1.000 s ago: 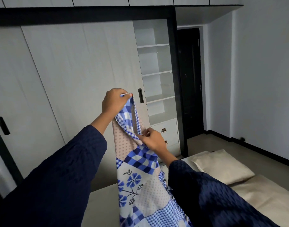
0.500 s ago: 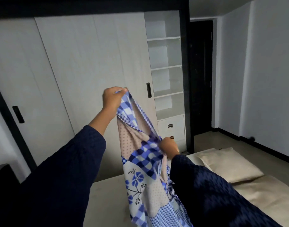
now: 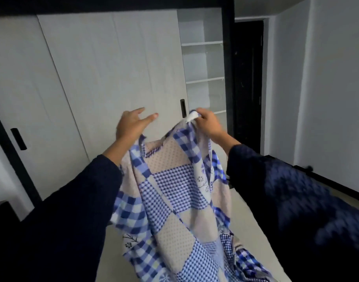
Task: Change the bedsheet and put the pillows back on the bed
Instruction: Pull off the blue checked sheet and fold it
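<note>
Half a second ago our left hand (image 3: 131, 127) gripped the top of the blue, white and beige patchwork cloth bedsheet (image 3: 174, 192) while our right hand (image 3: 210, 124) held it lower down. Now the right hand has risen level with the left and pinches a bunched white-edged corner between thumb and curled fingers. The left hand has spread, fingers straight and holding nothing we can see; the cloth's edge lies against its wrist. The beige pillow seen earlier is out of sight behind our dark navy right sleeve (image 3: 280, 192).

The bedsheet hangs in the air between our forearms, wider than before, above the bare beige mattress (image 3: 254, 218). Its squares are dotted beige, fine blue gingham, broad blue check and blue flower print, and it falls in loose folds towards the lower edge. Behind it stand the white sliding wardrobe doors (image 3: 113, 78).
</note>
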